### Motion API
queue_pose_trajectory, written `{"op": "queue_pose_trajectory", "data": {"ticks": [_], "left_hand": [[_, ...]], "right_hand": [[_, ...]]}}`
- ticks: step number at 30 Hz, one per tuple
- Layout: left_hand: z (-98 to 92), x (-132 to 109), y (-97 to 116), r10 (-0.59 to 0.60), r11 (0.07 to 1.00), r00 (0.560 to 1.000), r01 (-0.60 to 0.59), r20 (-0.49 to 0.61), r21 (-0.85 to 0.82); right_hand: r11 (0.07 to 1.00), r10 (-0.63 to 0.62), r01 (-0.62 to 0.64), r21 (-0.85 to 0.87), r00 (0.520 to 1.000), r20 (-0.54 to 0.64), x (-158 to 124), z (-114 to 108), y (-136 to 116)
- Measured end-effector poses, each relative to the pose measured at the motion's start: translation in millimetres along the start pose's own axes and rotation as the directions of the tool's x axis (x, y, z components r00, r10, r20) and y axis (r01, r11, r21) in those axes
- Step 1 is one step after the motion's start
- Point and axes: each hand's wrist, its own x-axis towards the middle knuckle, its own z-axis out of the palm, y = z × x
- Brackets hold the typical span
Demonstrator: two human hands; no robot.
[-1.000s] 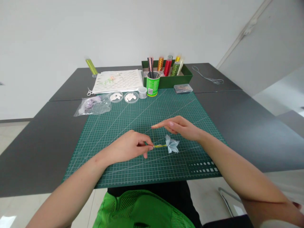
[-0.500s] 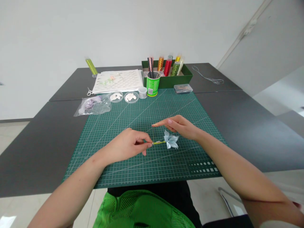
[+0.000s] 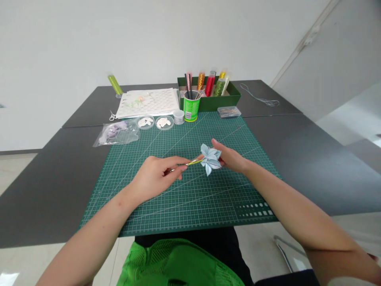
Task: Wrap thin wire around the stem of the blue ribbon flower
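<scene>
The stem of a pale blue artificial flower (image 3: 210, 159) is pinched between the thumb and fingers of my left hand (image 3: 159, 172). Its stem (image 3: 195, 162) is yellow-green and points left into that grip, with thin wire ends showing at the fingers. Several pointed petals spread at the right end. Just behind the bloom is my right hand (image 3: 232, 158), its thumb raised and apart from the fingers. The petals partly cover those fingers, and whether they touch the flower I cannot tell. Under both hands lies a green cutting mat (image 3: 178, 206).
Across the mat's far side stand a green can (image 3: 191, 108) of tools, a stack of small round containers (image 3: 178, 116), two dishes of white pieces (image 3: 164, 122) and a clear case (image 3: 229, 112). Behind are a green box (image 3: 208, 104) of thread spools and paper sheets (image 3: 157, 101). A plastic bag (image 3: 119, 133) lies left.
My left hand has raised the flower and turned its bloom, moving it slightly away from me. My right hand has shifted from above the bloom to behind it, thumb now up.
</scene>
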Motion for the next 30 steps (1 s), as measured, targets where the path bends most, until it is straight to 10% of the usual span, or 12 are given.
{"op": "queue_pose_trajectory", "data": {"ticks": [5, 10, 16, 21, 24, 30], "left_hand": [[-10.0, 4.0, -6.9, -0.097, 0.946, 0.968, 0.018, -0.230, -0.323], [-21.0, 9.8, -16.4, -0.208, 0.771, 0.921, -0.052, -0.329, -0.634], [-27.9, 13.0, -15.8, -0.321, 0.647, 0.879, -0.070, -0.354, -0.760], [-27.8, 13.7, -16.0, -0.325, 0.615, 0.873, -0.096, -0.363, -0.783], [-27.5, 13.8, -15.9, -0.319, 0.600, 0.885, -0.089, -0.340, -0.795], [-36.5, 13.3, -19.6, -0.320, 0.545, 0.864, -0.169, -0.390, -0.821]], "right_hand": [[0.961, -0.118, 0.144, 0.236, 0.986, -0.121, -4.8, -25.9, -10.1], [0.972, 0.008, -0.011, -0.236, 1.000, -0.016, -23.5, -51.5, -31.8], [0.600, 0.058, -0.309, -0.738, 0.937, -0.345, -31.0, -71.0, -41.6], [0.357, -0.194, -0.601, -0.715, 0.701, -0.686, -28.7, -78.9, -63.1], [0.208, -0.326, -0.694, -0.689, 0.615, -0.718, -18.8, -77.4, -86.3], [-0.016, -0.522, -0.666, -0.746, 0.642, -0.562, 14.3, -78.6, -145.5]]}}
